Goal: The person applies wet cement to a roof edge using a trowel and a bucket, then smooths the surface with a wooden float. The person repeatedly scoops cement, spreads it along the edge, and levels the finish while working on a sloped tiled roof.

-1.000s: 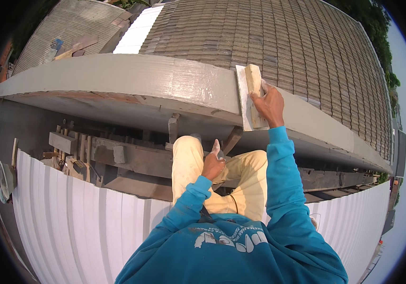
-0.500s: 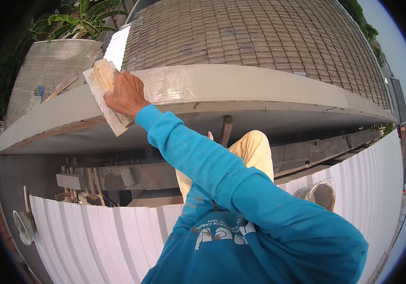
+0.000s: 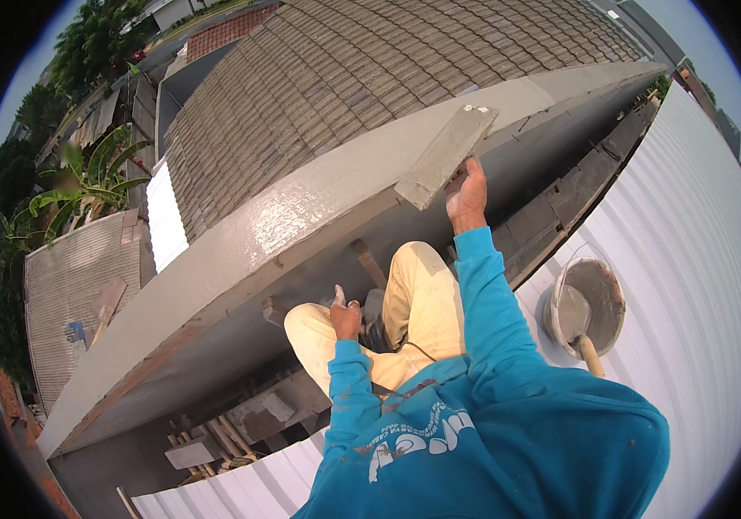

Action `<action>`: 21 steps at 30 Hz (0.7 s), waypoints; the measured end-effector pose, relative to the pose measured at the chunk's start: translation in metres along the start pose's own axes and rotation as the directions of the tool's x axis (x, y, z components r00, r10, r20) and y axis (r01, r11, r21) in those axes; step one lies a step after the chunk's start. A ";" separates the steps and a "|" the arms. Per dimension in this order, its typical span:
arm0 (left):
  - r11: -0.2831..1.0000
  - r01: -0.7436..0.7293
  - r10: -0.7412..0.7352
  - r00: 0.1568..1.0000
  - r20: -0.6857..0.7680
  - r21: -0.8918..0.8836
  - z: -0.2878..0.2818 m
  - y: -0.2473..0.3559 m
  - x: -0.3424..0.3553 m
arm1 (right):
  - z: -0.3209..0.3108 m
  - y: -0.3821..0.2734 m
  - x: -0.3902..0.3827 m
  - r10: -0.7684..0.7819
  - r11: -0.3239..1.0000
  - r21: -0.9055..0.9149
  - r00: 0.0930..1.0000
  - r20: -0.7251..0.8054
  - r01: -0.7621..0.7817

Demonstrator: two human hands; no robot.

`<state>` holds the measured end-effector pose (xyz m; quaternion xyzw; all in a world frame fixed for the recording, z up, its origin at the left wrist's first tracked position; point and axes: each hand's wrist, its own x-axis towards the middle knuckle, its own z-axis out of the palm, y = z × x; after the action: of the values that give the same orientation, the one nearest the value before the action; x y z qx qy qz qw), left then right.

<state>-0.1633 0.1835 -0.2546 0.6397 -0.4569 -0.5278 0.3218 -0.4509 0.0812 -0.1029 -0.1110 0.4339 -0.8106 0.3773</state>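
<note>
My right hand [image 3: 467, 201] grips a rectangular float [image 3: 447, 156], its flat face smeared with grey plaster and turned upward, over the edge of a curved concrete band [image 3: 293, 216] with smooth, partly wet grey plaster. My left hand [image 3: 344, 316] is low between my bent knees [image 3: 418, 298], thumb raised and fingers curled; what they hold, if anything, is unclear. To the right, a bucket [image 3: 574, 307] of grey mix with a wooden handle [image 3: 589, 350] sticking out rests on white corrugated sheeting [image 3: 682, 285].
A tiled roof [image 3: 327, 78] lies beyond the band, with an older corrugated roof [image 3: 68, 294] and trees at left. Under the band run a gap, short timber props [image 3: 366, 264], a concrete beam [image 3: 552, 216] and several bamboo poles [image 3: 219, 437].
My right hand swept the float left across the band, then came back right and turned its coated face up. The view has rotated, bringing the bucket fully into sight.
</note>
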 end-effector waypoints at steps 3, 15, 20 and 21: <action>0.999 0.010 -0.011 1.000 0.019 0.048 -0.002 -0.012 0.005 | -0.043 -0.017 0.010 -0.045 0.967 0.251 0.999 0.001 0.043; 0.965 0.082 -0.059 0.994 0.097 -0.249 -0.013 -0.035 0.016 | -0.132 -0.037 0.068 -0.073 0.905 0.399 0.977 -0.198 0.149; 0.929 0.162 -0.134 0.985 0.106 -0.332 -0.022 -0.038 0.018 | -0.176 -0.040 0.146 -0.097 0.894 0.403 0.961 -0.257 0.198; 0.923 0.188 -0.163 0.981 0.102 -0.335 -0.023 -0.030 0.013 | -0.186 -0.041 0.162 -0.088 0.889 0.412 0.956 -0.278 0.202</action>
<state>-0.1337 0.1812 -0.2810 0.5929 -0.3100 -0.6485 0.3629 -0.6787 0.0955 -0.2058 0.0476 0.2764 -0.9204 0.2724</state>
